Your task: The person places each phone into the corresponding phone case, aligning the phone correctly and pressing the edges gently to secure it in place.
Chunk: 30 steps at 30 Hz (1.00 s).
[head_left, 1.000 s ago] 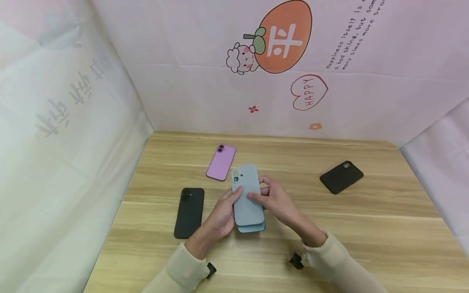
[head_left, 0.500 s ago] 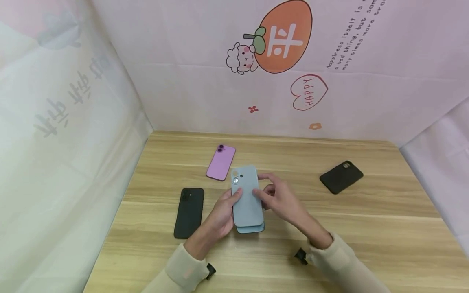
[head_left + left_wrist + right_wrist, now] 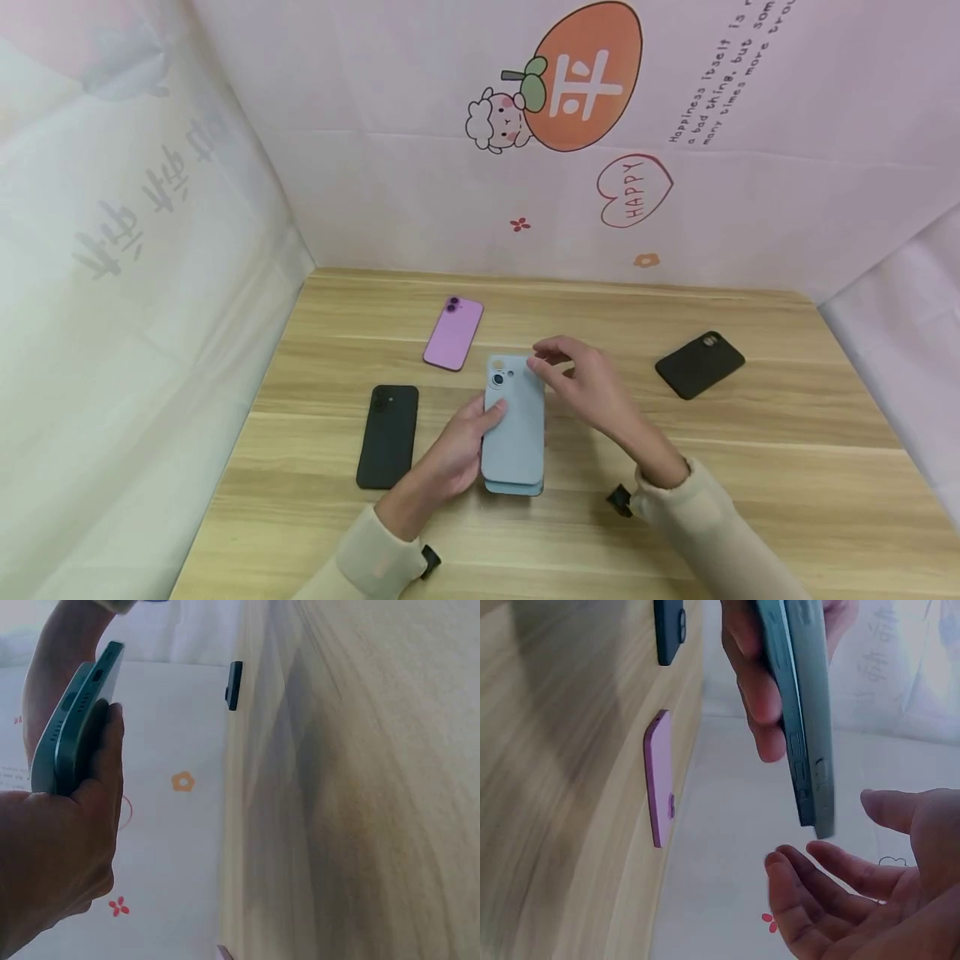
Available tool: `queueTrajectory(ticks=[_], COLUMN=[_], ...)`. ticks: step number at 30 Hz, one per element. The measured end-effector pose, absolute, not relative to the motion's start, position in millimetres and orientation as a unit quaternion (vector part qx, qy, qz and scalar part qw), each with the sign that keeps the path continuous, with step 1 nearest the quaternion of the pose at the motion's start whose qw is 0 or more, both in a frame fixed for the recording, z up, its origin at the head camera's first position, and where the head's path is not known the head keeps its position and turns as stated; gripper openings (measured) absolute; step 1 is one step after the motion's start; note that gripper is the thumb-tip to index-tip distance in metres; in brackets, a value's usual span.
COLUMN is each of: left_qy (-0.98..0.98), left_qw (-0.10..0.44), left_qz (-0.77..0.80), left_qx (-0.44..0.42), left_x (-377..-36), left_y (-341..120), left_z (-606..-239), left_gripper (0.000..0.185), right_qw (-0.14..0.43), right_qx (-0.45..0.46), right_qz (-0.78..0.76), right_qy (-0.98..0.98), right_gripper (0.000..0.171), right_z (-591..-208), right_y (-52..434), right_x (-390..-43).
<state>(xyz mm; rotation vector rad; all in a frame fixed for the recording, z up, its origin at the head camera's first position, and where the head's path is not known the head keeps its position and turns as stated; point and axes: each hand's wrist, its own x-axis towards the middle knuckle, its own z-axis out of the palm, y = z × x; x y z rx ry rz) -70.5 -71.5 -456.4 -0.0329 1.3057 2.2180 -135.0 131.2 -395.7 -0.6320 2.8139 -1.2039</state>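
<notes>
Left hand [image 3: 459, 444] grips pale case [image 3: 517, 437] and blue phone [image 3: 513, 489] — stacked, slightly offset — above table [image 3: 750, 475]. Right hand [image 3: 587, 385] holds nothing, fingers loosely curved and parted, just beside the pair's top end.

On my feed the pale blue case [image 3: 513, 437] looks like smooth, matt plastic, the black case [image 3: 701, 367] likewise matt, the purple phone [image 3: 454, 335] smooth. I see pale-grained wood with a faint sheen on the tabletop [image 3: 750, 475], creased cloth for the backdrop [image 3: 397, 212], soft cloth sleeves [image 3: 377, 546].
</notes>
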Motion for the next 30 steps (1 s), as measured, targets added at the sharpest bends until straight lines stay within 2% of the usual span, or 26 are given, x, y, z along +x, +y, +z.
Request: queueTrajectory(ticks=[13, 30], left_qy=[0.526, 0.531], left_qw=[0.305, 0.315], left_qz=[0.793, 0.786], left_qx=[0.031, 0.040], left_x=[-62, -62], left_y=[-65, -62], left_z=[-452, -450], left_gripper=[0.053, 0.049], right_qw=[0.157, 0.160], right_qx=[-0.198, -0.199], right_qz=[-0.457, -0.463], right_qy=[0.853, 0.848], right_gripper=[0.027, 0.019], right_z=[-396, -399], right_y=[129, 128], right_x=[-147, -147])
